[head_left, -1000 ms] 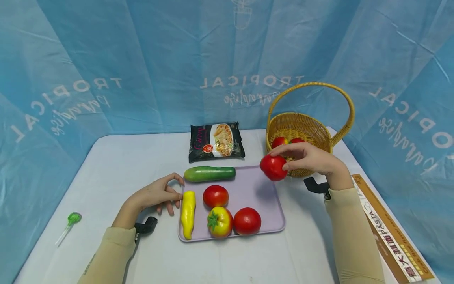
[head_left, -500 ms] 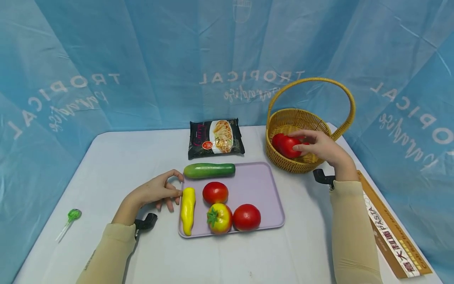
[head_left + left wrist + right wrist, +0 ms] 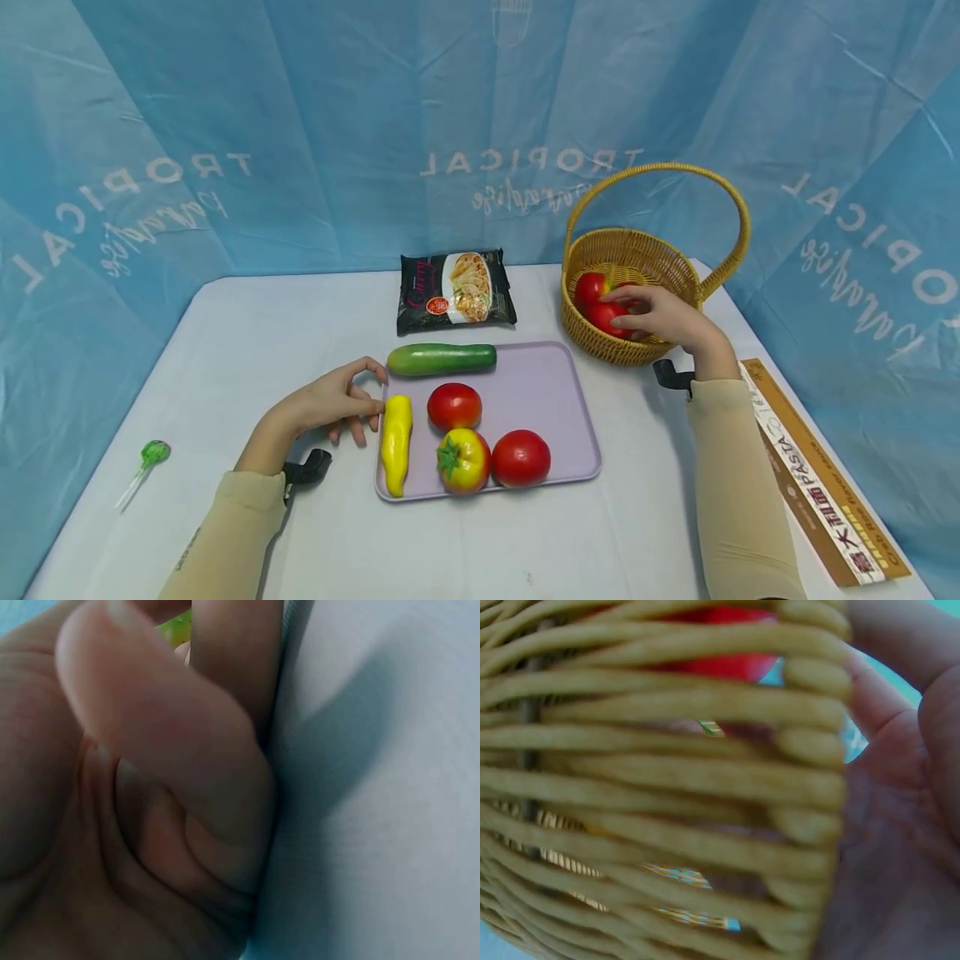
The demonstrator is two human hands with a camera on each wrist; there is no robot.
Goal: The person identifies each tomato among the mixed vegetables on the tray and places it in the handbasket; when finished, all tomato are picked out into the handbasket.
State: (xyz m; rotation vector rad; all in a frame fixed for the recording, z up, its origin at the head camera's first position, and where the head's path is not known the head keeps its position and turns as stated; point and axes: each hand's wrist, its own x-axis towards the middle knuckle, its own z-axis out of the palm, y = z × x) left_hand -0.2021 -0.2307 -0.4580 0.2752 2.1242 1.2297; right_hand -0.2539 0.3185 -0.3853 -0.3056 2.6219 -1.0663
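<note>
My left hand, fingers parted, seemingly steadies the flat lilac tray; I can't tell if my right hand grips the round red tomato in the yellow wicker basket.

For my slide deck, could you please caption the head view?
Right hand at a red tomato in the basket, left hand at the edge of the tray near a yellow pepper.

The person's left hand, palm side, at close range: one bent digit crosses before the palm, whose skin is deeply creased. To the right of the hand, running alongside it, lies a pale surface bearing a soft-edged shadow. Behind the hand, near its top, a small yellow-green patch shows, too slight for me to identify.
</note>
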